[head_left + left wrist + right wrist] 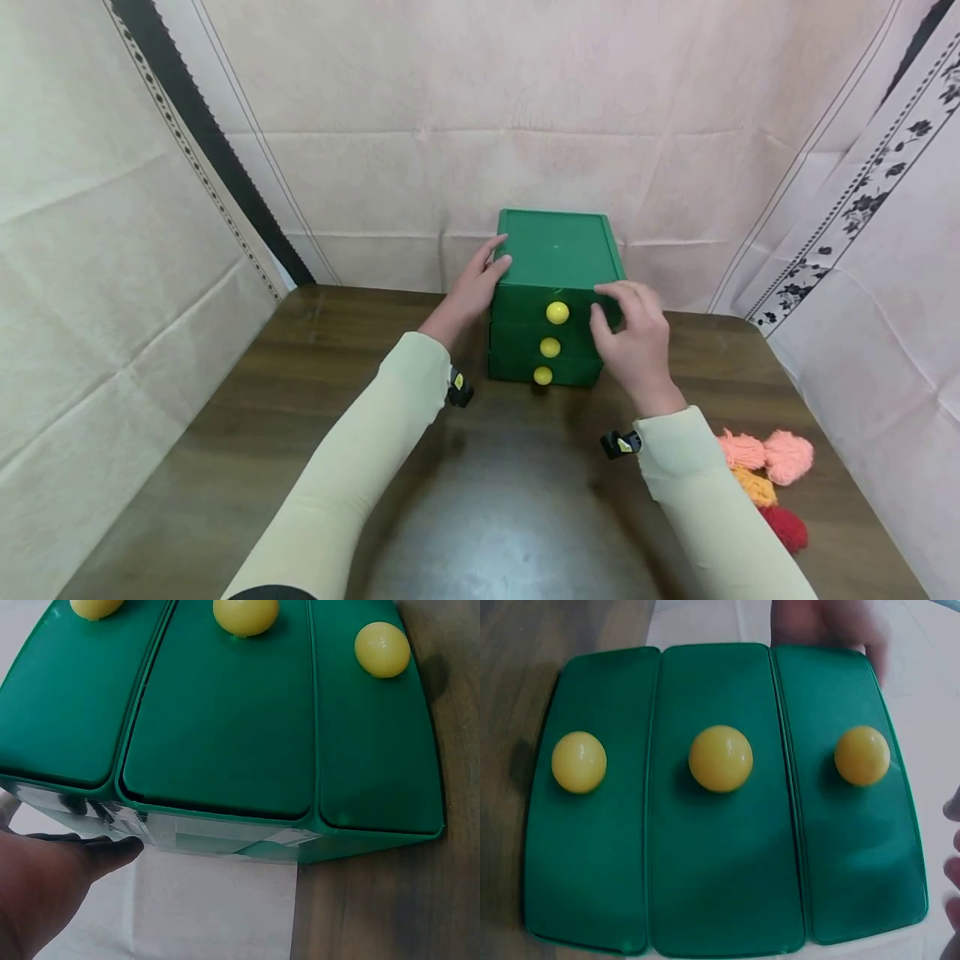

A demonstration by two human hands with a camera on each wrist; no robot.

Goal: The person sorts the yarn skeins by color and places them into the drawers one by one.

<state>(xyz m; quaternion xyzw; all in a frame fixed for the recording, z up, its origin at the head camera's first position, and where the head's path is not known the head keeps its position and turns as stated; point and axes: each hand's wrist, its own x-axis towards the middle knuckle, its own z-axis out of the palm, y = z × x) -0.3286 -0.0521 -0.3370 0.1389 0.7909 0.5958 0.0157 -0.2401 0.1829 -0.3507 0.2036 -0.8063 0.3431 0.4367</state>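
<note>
A green three-drawer box (pixel 558 246) stands upright at the back of the table, its drawers closed. Each drawer front carries a round yellow knob: top (pixel 557 312), middle (pixel 550 347) and bottom (pixel 542 376). My left hand (pixel 472 287) is at the box's upper left side, fingers extended along it; in the left wrist view its thumb (pixel 116 853) lies by clear tape on that side wall. At the front right top corner my right hand (pixel 637 346) hovers with loosely bent, spread fingers, holding nothing. Its fingertips (pixel 952 870) show at the right wrist view's edge, beside the top drawer.
Pink yarn bundles (pixel 787 457), an orange one (pixel 756 486) and a red one (pixel 785 527) lie on the table's right side, beside my right sleeve. A pale cloth (pixel 450 100) hangs behind the brown wooden table (pixel 487 500) and along both sides.
</note>
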